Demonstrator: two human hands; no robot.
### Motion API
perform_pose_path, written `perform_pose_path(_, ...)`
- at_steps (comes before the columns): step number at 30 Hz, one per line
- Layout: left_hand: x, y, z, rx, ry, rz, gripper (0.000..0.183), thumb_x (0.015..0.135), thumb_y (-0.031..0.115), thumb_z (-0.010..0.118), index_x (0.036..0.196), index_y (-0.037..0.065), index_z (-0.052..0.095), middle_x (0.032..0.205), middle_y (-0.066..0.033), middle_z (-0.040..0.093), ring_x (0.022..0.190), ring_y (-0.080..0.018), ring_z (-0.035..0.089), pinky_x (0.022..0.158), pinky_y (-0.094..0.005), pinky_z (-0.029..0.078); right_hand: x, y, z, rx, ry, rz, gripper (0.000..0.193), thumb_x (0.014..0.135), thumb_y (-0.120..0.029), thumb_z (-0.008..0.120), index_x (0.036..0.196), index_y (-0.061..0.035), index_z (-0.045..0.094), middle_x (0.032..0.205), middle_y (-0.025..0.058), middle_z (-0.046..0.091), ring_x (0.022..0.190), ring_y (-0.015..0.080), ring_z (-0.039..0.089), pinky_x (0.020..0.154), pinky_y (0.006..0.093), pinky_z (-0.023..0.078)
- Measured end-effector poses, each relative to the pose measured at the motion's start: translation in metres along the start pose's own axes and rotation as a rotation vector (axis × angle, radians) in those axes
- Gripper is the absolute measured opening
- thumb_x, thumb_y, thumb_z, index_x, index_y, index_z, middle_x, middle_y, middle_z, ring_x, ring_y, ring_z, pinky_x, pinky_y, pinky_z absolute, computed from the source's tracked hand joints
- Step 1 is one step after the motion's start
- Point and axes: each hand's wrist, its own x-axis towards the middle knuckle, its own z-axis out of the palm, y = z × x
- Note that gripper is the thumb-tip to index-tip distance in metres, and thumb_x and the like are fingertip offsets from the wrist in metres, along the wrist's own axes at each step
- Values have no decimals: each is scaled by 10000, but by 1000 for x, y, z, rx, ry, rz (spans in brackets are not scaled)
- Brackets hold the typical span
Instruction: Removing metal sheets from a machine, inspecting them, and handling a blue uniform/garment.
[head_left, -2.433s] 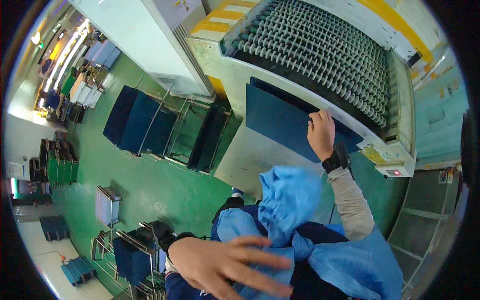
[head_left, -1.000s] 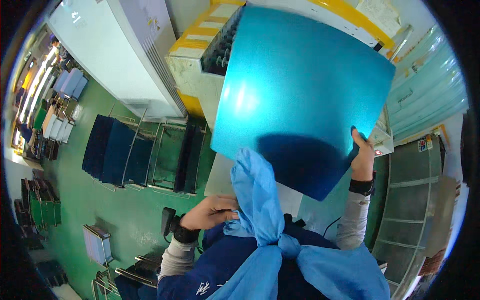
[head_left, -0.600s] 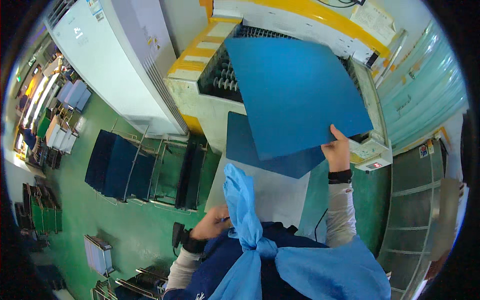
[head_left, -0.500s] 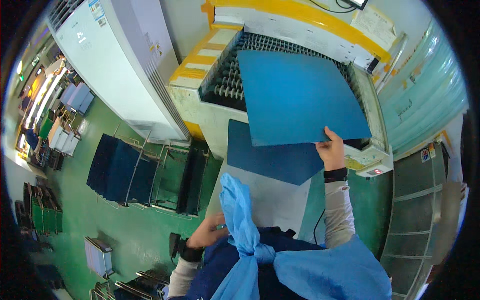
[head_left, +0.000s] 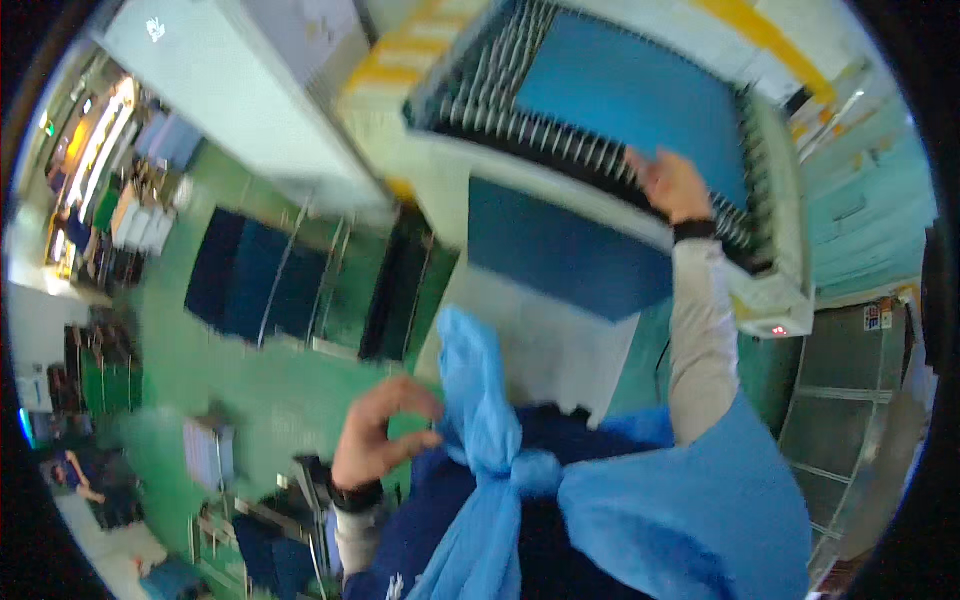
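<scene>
At 2 o'clock a clear, wrinkled curtain [head_left: 865, 190] is hanging, and at 3 to 4 o'clock a grey metal frame with crossbars [head_left: 845, 395] is standing; a tall white cabinet [head_left: 230, 110] is filling 10 to 11 o'clock. Knotted soft blue cloth [head_left: 480, 420] is rising below centre and hiding part of the pale, smooth surface [head_left: 565, 345]. Toward 9 o'clock, a metal-barred rack [head_left: 285, 270] is holding dark blue panels [head_left: 235, 270] side by side. At 12 to 1 o'clock, the roller bed [head_left: 480, 110], rows of ridged discs inside a yellow-taped machine [head_left: 430, 190], is carrying your flat, four-cornered blue panel [head_left: 640, 95]. A second, darker panel [head_left: 565, 245] is lying just below the bed's front edge, partly over the surface. Your hands are staying well apart: your right hand [head_left: 675, 185] is reaching to the upper panel's near edge, too blurred to tell whether it is touching, and your left hand [head_left: 385, 430] is curving beside the cloth, thumb and fingers parted.
</scene>
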Motion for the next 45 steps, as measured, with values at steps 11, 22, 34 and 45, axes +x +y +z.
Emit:
perform_pose_path(11, 59, 38, 26, -259, -260, 444, 283, 793, 210, 810, 1006, 36, 745, 1082, -211, 665, 924, -289, 611, 775, -378, 494, -109, -175, 181, 518, -1066, 80, 196, 879, -126, 712, 1016, 6, 666, 953, 81, 699, 883, 165, 652, 740, 313, 527)
perform_pose_path(22, 48, 46, 21, -12, -336, 465, 176, 815, 181, 744, 952, 77, 781, 1076, -131, 685, 893, -229, 583, 739, -327, 440, -168, -227, 217, 431, -1233, -135, 308, 838, -165, 744, 1090, -19, 644, 1110, 158, 603, 1012, 321, 610, 891, 387, 475)
perform_pose_path(34, 28, 57, 23, 315, -90, 589, 318, 628, 168, 766, 938, 92, 768, 1136, -145, 658, 1100, -396, 581, 928, -462, 484, -214, -250, 264, 239, -818, -153, 224, 841, -149, 668, 1023, -29, 616, 1056, 186, 605, 985, 382, 622, 814, 422, 512)
perform_pose_path(45, 22, 54, 20, 174, -126, 656, 219, 650, 127, 714, 862, 73, 706, 1140, -174, 640, 1094, -429, 583, 883, -505, 484, -218, -255, 291, 182, -923, -123, 330, 829, -141, 687, 1135, -55, 601, 1049, 152, 632, 978, 360, 638, 800, 413, 522)
